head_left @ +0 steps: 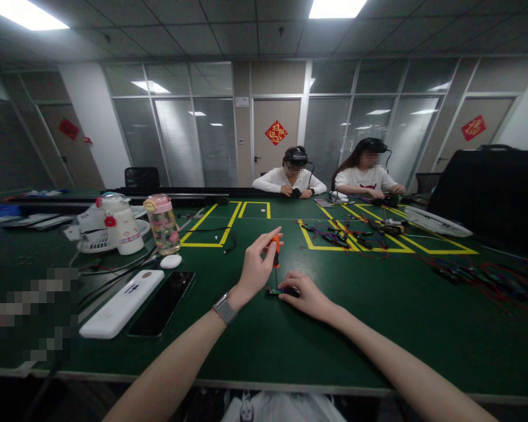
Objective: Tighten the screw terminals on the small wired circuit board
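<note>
My left hand (256, 266) is closed around the orange handle of a small screwdriver (276, 252), held upright with its tip down on a small dark part (276, 291) lying on the green table (290, 340). A grey watch sits on that wrist. My right hand (305, 293) presses down on the same small part, fingers pinched on its right end. What the part is exactly I cannot make out.
A white flat device (122, 303) and a black phone (162, 302) lie at the left, with a pink-lidded bottle (162, 224) and white kettle-like object (118, 223) behind. Red and black wires (488, 275) spread at the right. Two people (290, 176) sit across the table.
</note>
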A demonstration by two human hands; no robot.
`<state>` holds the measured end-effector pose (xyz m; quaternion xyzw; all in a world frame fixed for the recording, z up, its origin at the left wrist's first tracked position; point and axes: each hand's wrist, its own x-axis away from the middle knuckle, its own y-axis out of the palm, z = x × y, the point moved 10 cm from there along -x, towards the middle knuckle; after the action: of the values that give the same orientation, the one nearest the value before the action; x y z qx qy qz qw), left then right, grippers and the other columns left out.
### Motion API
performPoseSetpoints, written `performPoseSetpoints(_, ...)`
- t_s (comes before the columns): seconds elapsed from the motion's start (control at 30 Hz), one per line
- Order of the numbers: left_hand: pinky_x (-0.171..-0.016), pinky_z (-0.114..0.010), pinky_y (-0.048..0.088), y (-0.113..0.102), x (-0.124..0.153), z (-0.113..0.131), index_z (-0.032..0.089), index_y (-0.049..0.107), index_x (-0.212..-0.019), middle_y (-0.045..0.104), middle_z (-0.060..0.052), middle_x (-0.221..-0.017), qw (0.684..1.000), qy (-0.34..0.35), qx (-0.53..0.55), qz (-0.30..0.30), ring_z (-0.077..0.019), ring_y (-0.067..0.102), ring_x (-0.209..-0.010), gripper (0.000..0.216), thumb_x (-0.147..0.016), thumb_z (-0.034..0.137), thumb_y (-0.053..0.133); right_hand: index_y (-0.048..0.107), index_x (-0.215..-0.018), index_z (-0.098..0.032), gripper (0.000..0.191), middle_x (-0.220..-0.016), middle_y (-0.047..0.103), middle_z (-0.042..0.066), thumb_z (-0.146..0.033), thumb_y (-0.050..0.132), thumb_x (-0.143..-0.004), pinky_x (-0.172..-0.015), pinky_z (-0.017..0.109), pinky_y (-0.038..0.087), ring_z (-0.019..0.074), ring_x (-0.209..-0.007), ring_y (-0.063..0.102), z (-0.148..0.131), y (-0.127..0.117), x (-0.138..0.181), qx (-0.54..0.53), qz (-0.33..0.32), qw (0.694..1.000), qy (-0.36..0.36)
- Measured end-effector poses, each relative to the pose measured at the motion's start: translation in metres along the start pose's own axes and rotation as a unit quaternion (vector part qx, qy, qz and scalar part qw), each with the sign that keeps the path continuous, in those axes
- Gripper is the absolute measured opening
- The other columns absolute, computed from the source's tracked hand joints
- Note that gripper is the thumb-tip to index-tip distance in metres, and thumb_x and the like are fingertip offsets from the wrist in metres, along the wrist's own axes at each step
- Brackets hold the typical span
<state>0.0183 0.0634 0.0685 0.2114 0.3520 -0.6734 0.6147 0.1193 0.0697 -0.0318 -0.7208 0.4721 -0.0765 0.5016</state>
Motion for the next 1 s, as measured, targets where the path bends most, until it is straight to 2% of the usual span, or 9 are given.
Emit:
performPoseSetpoints(0.13, -0.072, -0.024, 0.052, -0.011, -0.001, 0.0, 0.021, 0.068, -0.109, 0.058, -0.003, -0.091, 0.998, -0.001, -0.031, 0.052, -0.0138, 0.06, -0.082, 0.022, -0.088, 0.025, 0.06, 0.072, -0.093, -0.019, 0.011, -0.089, 0.064, 0.006, -0.02, 0.068, -0.082, -0.079, 0.033, 0.046, 0.0211, -0.088, 0.058, 0.0, 0.001, 0.0, 0.008, -0.002, 1.0, 0.001)
performPoseSetpoints(0.23, -0.071, -0.024, 0.051, -0.015, -0.002, 0.005, 0.021, 0.07, -0.098, 0.053, -0.001, -0.086, 0.995, 0.009, -0.07, 0.065, -0.0132, 0.057, -0.078, 0.017, -0.083, 0.028, 0.068, 0.072, -0.092, -0.019, 0.011, -0.087, 0.063, 0.005, -0.02, 0.069, -0.082, -0.078, 0.033, 0.046, 0.0209, -0.087, 0.058, -0.001, 0.001, -0.001, 0.017, -0.003, 1.0, 0.004)
performPoseSetpoints(0.33, -0.081, -0.027, 0.05, -0.012, -0.002, 0.013, 0.022, 0.069, -0.105, 0.055, -0.004, -0.096, 0.993, 0.032, -0.104, 0.047, -0.0148, 0.058, -0.088, 0.019, -0.09, 0.03, 0.059, 0.073, -0.092, -0.019, 0.011, -0.087, 0.063, 0.006, -0.021, 0.068, -0.082, -0.078, 0.033, 0.046, 0.0212, -0.086, 0.058, 0.0, 0.001, -0.001, 0.016, -0.003, 1.0, 0.006)
performPoseSetpoints(0.43, -0.097, -0.032, 0.045, -0.003, -0.002, 0.016, 0.023, 0.063, -0.12, 0.059, -0.007, -0.114, 0.997, 0.04, -0.07, 0.0, -0.0182, 0.057, -0.108, 0.031, -0.097, 0.024, 0.042, 0.072, -0.091, -0.018, 0.01, -0.089, 0.063, 0.006, -0.02, 0.068, -0.082, -0.078, 0.033, 0.047, 0.0213, -0.086, 0.058, 0.0, 0.001, 0.0, 0.006, -0.003, 1.0, 0.005)
performPoseSetpoints(0.57, -0.087, -0.03, 0.051, 0.01, -0.001, 0.007, 0.021, 0.058, -0.126, 0.063, -0.008, -0.111, 0.998, -0.004, 0.034, -0.053, -0.017, 0.063, -0.096, 0.033, -0.098, 0.026, 0.041, 0.072, -0.092, -0.018, 0.011, -0.089, 0.063, 0.006, -0.021, 0.067, -0.083, -0.078, 0.033, 0.047, 0.0211, -0.086, 0.058, 0.0, 0.002, -0.001, 0.005, -0.006, 1.0, 0.006)
performPoseSetpoints(0.7, -0.077, -0.026, 0.051, 0.01, 0.0, 0.005, 0.022, 0.065, -0.113, 0.061, -0.005, -0.1, 0.999, -0.011, 0.023, -0.043, -0.0145, 0.061, -0.086, 0.025, -0.095, 0.027, 0.049, 0.072, -0.092, -0.018, 0.011, -0.088, 0.062, 0.006, -0.021, 0.068, -0.082, -0.077, 0.033, 0.047, 0.0206, -0.084, 0.058, -0.002, 0.004, -0.002, 0.011, -0.005, 1.0, 0.002)
performPoseSetpoints(0.83, -0.077, -0.025, 0.05, 0.004, -0.001, 0.011, 0.02, 0.068, -0.098, 0.056, -0.003, -0.094, 0.999, 0.012, -0.036, -0.016, -0.0145, 0.058, -0.086, 0.013, -0.087, 0.024, 0.062, 0.072, -0.094, -0.018, 0.012, -0.09, 0.062, 0.006, -0.018, 0.067, -0.083, -0.078, 0.032, 0.047, 0.0205, -0.085, 0.059, -0.002, 0.005, -0.003, 0.008, -0.004, 1.0, 0.002)
performPoseSetpoints(0.9, -0.081, -0.027, 0.049, 0.001, -0.001, 0.013, 0.021, 0.068, -0.101, 0.056, -0.004, -0.096, 0.998, 0.02, -0.056, -0.009, -0.0157, 0.058, -0.091, 0.015, -0.089, 0.025, 0.06, 0.072, -0.093, -0.017, 0.011, -0.09, 0.062, 0.006, -0.018, 0.067, -0.083, -0.077, 0.031, 0.047, 0.0205, -0.086, 0.059, -0.001, 0.005, -0.003, 0.005, -0.004, 1.0, 0.004)
performPoseSetpoints(1.0, -0.094, -0.031, 0.046, 0.002, -0.002, 0.013, 0.023, 0.066, -0.113, 0.059, -0.006, -0.111, 0.999, 0.024, -0.027, -0.023, -0.0184, 0.058, -0.105, 0.027, -0.096, 0.026, 0.046, 0.071, -0.091, -0.017, 0.009, -0.089, 0.062, 0.006, -0.017, 0.067, -0.083, -0.077, 0.031, 0.046, 0.0198, -0.085, 0.058, -0.002, 0.005, -0.003, 0.001, -0.004, 1.0, -0.001)
